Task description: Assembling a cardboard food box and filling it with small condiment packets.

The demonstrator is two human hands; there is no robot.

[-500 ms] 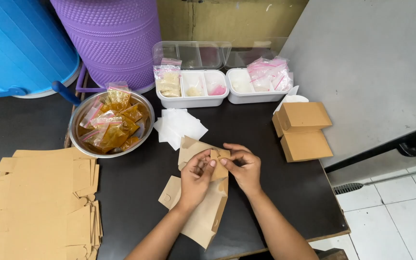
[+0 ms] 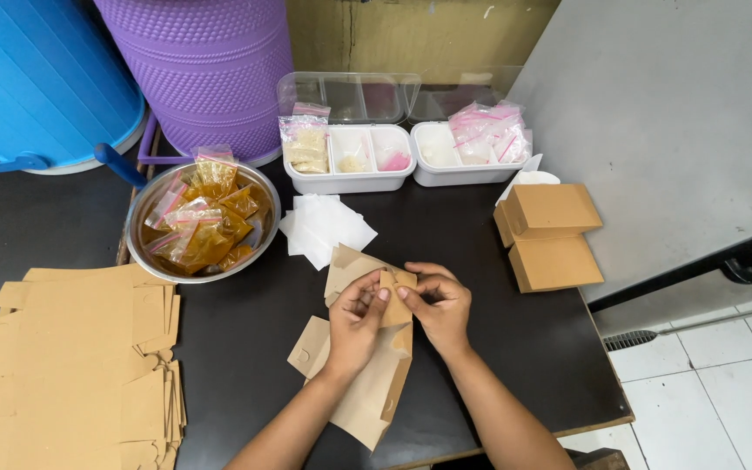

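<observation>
Dark tabletop fills the view, with white floor tiles showing past its right edge. At its near middle both hands work one flat brown kraft-paper box blank, partly folded, its long body lying on the tabletop and running back toward the person. The left hand and the right hand each close thumb and fingertips on the small top flap of that blank, so both grips are shut on paper, not open. Compared with half a second ago, little has shifted: the hands sit in the same spot and the same pinch, with the flap perhaps pressed a touch further over, which I read as the fold at that end being mid-way rather than finished.

Just beyond the grip lies a loose pile of small white paper squares. Further out and to the left of the grip stands a round metal bowl heaped with small clear zip bags of amber-yellow contents. Well to the left, a stack of flat brown card blanks waits. To the right of the grip sit two closed brown card boxes. Beyond those, white plastic compartment trays hold more small bags, with a blue tub and a purple ribbed bin behind.
</observation>
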